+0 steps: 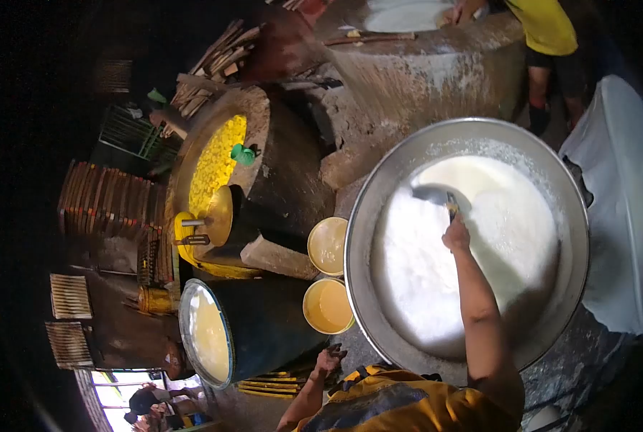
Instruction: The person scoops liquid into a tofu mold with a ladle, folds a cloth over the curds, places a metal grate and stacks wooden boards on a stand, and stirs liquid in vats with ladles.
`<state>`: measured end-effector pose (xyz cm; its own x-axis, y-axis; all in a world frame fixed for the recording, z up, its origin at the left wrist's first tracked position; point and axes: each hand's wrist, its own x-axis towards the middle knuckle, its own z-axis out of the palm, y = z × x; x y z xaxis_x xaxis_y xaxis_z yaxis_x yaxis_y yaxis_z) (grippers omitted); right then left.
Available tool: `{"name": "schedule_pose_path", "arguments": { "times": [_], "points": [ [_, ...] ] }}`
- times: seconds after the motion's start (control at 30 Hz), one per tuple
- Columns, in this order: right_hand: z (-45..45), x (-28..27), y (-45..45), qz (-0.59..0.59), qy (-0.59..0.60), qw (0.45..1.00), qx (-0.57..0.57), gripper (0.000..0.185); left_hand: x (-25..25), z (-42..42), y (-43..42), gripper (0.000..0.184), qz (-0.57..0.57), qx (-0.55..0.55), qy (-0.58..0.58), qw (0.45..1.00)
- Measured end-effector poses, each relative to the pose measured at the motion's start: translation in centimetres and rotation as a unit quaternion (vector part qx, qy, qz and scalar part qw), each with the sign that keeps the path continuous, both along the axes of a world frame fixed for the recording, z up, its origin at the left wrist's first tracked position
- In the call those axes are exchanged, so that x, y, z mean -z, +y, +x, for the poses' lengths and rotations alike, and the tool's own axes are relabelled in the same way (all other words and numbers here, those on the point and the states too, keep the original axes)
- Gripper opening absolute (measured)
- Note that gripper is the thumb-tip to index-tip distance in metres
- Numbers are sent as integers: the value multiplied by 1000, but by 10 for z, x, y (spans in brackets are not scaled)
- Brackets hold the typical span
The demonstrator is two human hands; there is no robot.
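A large round metal vat (364, 237) holds white, foamy liquid (422, 266). My right hand (456, 236) is closed around the handle of a wide, shallow metal ladle (436, 193), whose bowl lies at the liquid's surface in the upper part of the vat. The right arm reaches over the vat's near side. Left of the vat, my left hand (330, 361) hangs low with its fingers apart and nothing in it. Just above that hand stands a pale yellow bucket (328, 306), and a second bucket (328, 246) is beyond it.
A dark barrel (224, 338) with pale liquid stands at left. Behind it, a stove (292, 158) bears yellow pieces and a green cup (243, 154). White cloth (616, 216) hangs at right. A person in yellow (548, 29) works at the top; another person (148, 399) is at lower left.
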<state>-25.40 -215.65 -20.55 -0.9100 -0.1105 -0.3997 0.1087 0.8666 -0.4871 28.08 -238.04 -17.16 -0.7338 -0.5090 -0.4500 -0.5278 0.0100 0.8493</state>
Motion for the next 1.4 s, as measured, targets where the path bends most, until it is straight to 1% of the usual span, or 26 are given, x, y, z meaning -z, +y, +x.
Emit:
{"name": "schedule_pose_path", "arguments": {
  "times": [0.07,0.17,0.23,0.27,0.3,0.33,0.37,0.4,0.47,0.5,0.53,0.57,0.6,0.67,0.7,0.73,0.8,0.83,0.87,0.93,1.03,1.13,1.17,1.27,1.3,1.4],
  "points": [
    [16,4,3,0,13,1000,5,71,24,19,-4,43,18,22,51,998],
    [35,2,10,3,-11,1000,3,71,80,54,-7,48,-85,60,57,993],
    [46,2,16,16,-16,1000,9,67,92,62,-18,55,-71,86,-63,992],
    [54,3,21,17,-17,1000,11,65,86,64,-21,63,3,89,-139,986],
    [59,3,25,15,-21,999,21,62,87,65,-24,66,104,92,-83,987],
    [64,3,29,12,-24,999,32,59,89,67,-26,69,210,91,-36,973],
    [72,4,34,-2,-11,999,40,57,98,72,-27,66,331,90,143,928],
    [77,4,40,-17,2,999,46,55,106,75,-25,62,434,86,316,839],
    [90,2,48,0,7,998,54,53,114,86,-30,61,419,91,393,814],
    [96,-3,52,10,9,998,62,53,116,92,-35,73,310,93,302,897],
    [104,-8,56,20,12,997,69,53,118,98,-38,68,176,82,158,968],
    [111,-10,60,20,15,997,73,54,121,99,-41,63,46,74,-44,995],
    [117,-8,65,20,17,997,76,56,120,94,-40,58,3,65,-136,989],
    [128,8,78,25,43,996,73,54,121,89,-39,48,-26,57,-197,978],
    [137,4,81,7,61,996,71,54,109,78,-37,43,-27,48,-215,975],
    [145,0,88,-10,78,994,69,55,114,75,-36,43,-50,41,-229,971],
    [154,4,99,30,70,993,95,55,127,75,-35,44,-96,24,-260,961],
    [160,11,109,39,84,991,100,56,109,80,-41,45,16,33,-283,958],
    [160,19,116,46,99,988,106,57,105,78,-43,46,-29,39,-296,954],
    [176,3,122,44,122,984,122,52,109,80,-44,50,-120,50,-322,938],
    [203,-31,125,51,150,978,138,49,145,90,-50,50,-96,39,-301,948],
    [228,-53,126,69,162,975,135,47,127,94,-47,48,-103,0,-239,966],
    [236,-60,126,77,163,975,128,46,143,93,-57,45,-167,92,-243,951],
    [262,-81,134,104,157,976,107,44,161,96,-63,38,-4,6,-184,983],
    [272,-87,138,116,152,976,102,44,164,96,-64,38,-2,9,-183,983],
    [291,-107,149,153,130,976,78,42,171,76,-73,36,-63,51,-186,979]
  ]
}}
